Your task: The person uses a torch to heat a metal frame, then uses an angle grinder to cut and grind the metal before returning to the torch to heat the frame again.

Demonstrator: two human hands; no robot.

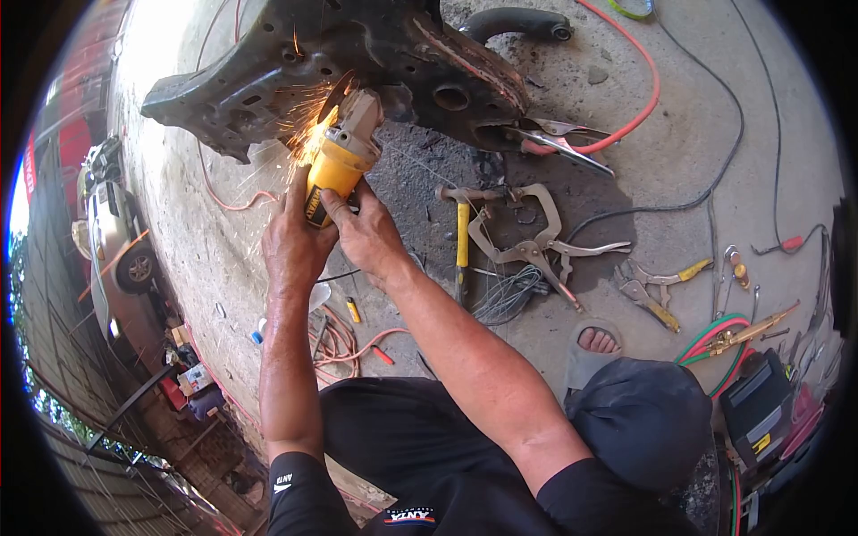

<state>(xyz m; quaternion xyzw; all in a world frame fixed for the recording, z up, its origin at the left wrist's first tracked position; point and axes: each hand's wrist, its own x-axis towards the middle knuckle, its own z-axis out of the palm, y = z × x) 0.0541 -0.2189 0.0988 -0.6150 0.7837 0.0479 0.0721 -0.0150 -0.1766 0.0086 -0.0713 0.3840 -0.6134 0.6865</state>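
Note:
A yellow angle grinder [338, 170] is held between both hands. My left hand [297, 234] wraps round the left side of its body, and my right hand [368, 234] grips the right side, thumb on the yellow housing. The grinder's disc [338, 95] meets a dark metal frame part [357, 43], and orange sparks [308, 134] fly from there down and to the left. The fingertips are partly hidden behind the tool.
On the concrete floor lie a yellow-handled hammer [462, 237], a large C-clamp plier [534, 243], yellow-handled locking pliers [661, 290] and coiled wire [509, 297]. A red cable [657, 76] curves at the upper right. A toolbox [755, 402] stands lower right; a car [114, 259] is at left.

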